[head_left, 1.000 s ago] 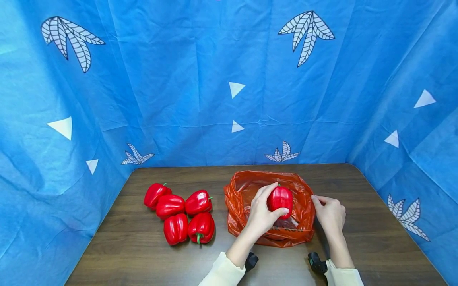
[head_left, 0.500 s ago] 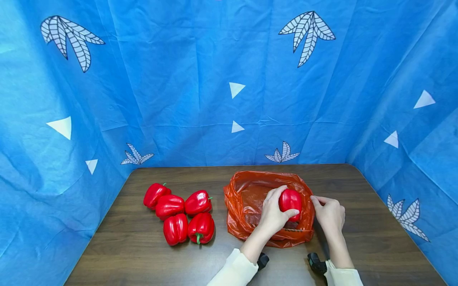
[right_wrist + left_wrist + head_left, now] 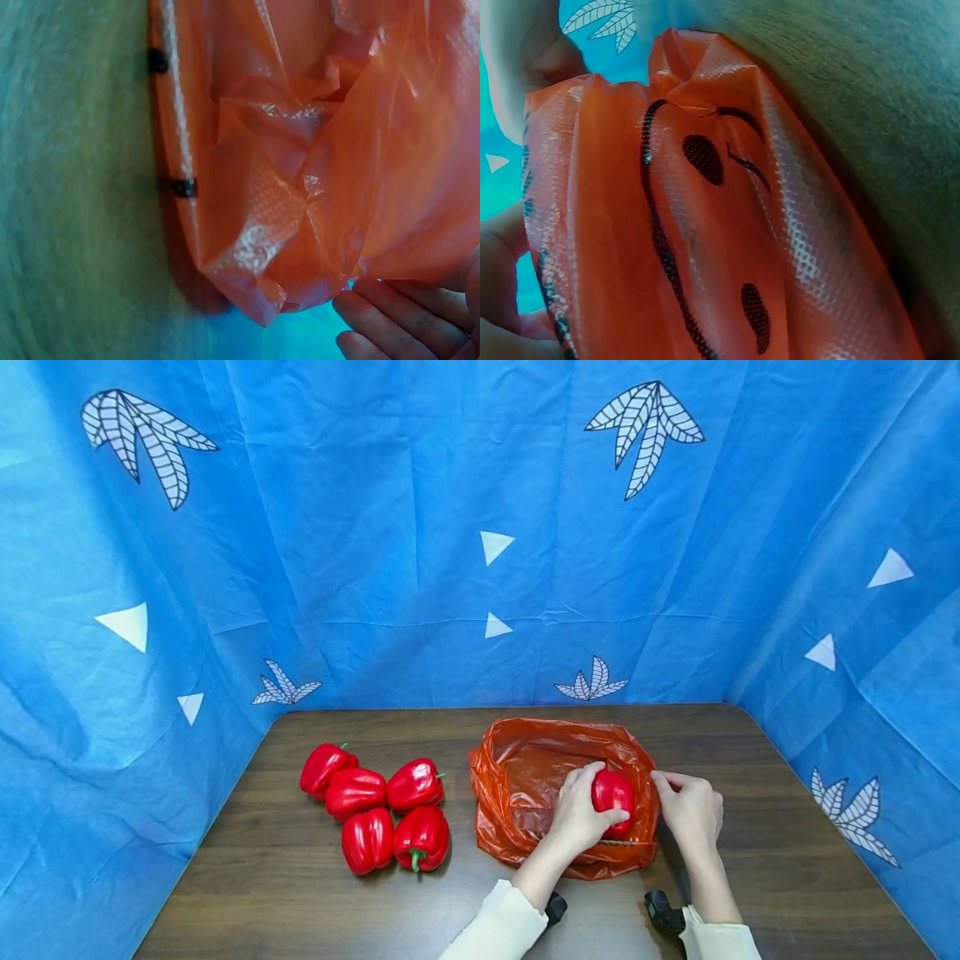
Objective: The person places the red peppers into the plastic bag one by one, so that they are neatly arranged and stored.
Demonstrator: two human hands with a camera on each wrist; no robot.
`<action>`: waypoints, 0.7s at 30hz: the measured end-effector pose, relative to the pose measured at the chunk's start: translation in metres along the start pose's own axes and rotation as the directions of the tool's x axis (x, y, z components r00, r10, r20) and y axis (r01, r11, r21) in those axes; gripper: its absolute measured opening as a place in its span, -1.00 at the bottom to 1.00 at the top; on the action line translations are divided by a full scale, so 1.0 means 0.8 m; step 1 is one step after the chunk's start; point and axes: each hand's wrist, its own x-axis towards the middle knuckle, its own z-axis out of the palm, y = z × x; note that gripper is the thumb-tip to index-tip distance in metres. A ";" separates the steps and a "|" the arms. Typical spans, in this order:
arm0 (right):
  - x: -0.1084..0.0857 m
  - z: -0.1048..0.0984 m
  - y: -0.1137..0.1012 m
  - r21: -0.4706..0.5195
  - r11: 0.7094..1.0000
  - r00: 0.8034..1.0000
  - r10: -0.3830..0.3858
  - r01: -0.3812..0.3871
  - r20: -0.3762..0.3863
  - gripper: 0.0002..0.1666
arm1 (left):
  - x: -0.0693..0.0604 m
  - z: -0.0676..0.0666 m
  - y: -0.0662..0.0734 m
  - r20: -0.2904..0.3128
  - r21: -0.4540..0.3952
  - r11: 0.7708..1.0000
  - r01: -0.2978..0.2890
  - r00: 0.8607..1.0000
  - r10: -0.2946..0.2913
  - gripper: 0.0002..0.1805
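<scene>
An orange-red plastic bag (image 3: 525,777) lies with its mouth spread wide on the table. Inside its right half my left hand (image 3: 576,814) grips a red bell pepper (image 3: 613,797), fingers on the far side and thumb on the near side. At the bag's right rim my right hand (image 3: 688,806) pinches the plastic edge between thumb and fingers. The left wrist view shows the bag's printed outer wall (image 3: 705,225), and the pepper is hidden there. In the right wrist view, the fingers (image 3: 397,322) of my right hand are beside the crumpled plastic (image 3: 300,187).
Several red bell peppers (image 3: 367,841) lie in a cluster to the left of the bag on the brown wooden table (image 3: 262,893). Blue patterned cloth (image 3: 420,568) hangs behind the table and along both sides.
My left hand has moved right and lower into the bag with the bell pepper. The right hand has stayed at the bag's rim.
</scene>
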 end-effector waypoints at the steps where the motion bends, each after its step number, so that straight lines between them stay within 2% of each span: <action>1: 0.000 0.000 0.000 -0.002 1.000 1.000 0.000 0.000 0.001 -0.61 | 0.000 0.000 0.000 0.003 0.003 1.000 0.007 1.000 -0.007 -0.22; 11: -0.002 -0.001 0.000 -0.006 1.000 1.000 0.007 -0.007 0.008 -0.60 | 0.000 0.006 -0.004 0.042 0.037 0.998 0.047 0.998 -0.048 -0.23; 21: -0.001 0.000 0.000 -0.011 1.000 1.000 -0.006 0.006 -0.004 -0.61 | 0.000 0.011 -0.009 0.037 0.037 0.998 0.043 0.998 -0.044 -0.22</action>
